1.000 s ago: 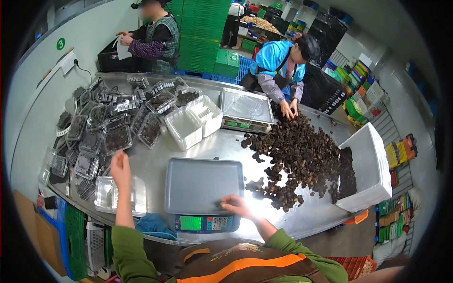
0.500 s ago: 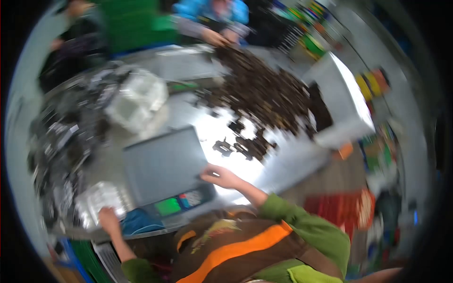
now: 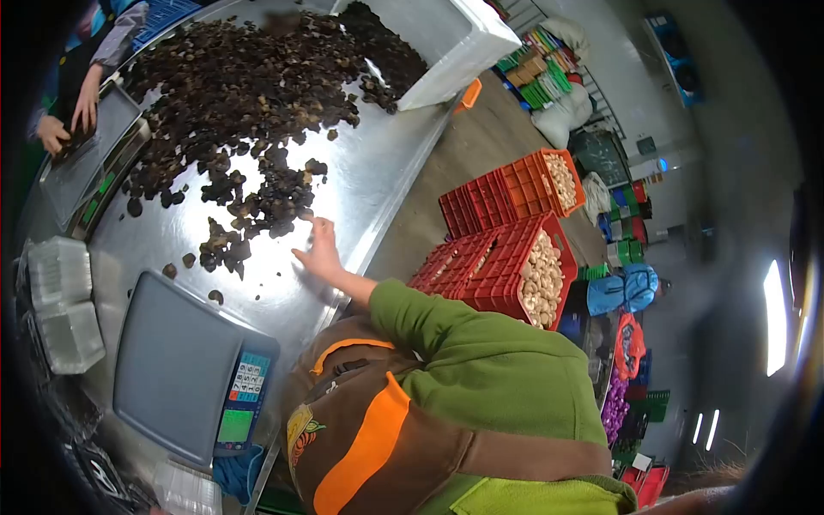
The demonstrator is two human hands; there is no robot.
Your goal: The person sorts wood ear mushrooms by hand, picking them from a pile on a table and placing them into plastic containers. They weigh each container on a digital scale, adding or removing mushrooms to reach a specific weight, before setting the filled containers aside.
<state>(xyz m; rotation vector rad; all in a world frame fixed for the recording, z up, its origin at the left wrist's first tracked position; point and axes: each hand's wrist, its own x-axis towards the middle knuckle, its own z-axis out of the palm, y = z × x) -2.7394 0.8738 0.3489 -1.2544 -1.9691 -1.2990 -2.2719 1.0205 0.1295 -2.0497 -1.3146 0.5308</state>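
My right hand (image 3: 319,253) is at the near edge of a heap of dark brown, mushroom-like pieces (image 3: 249,86) on the metal table (image 3: 369,163). Its thumb and index finger are apart with nothing between them, and the fingertips are close to a small cluster (image 3: 279,210) of the pieces. Left of this hand lies a grey digital scale (image 3: 176,369) with a bare platform and a lit green display. My left hand is out of view.
A white foam box (image 3: 455,51) holds more dark pieces. Clear plastic trays (image 3: 64,300) lie left of the scale. At upper left, a co-worker's hands (image 3: 86,103) are over another scale. Red crates (image 3: 506,266) of pale mushrooms stand on the floor at right.
The view has swung right, bringing the crates in and the left hand out. My right hand has moved from beside the scale to the dark pieces.
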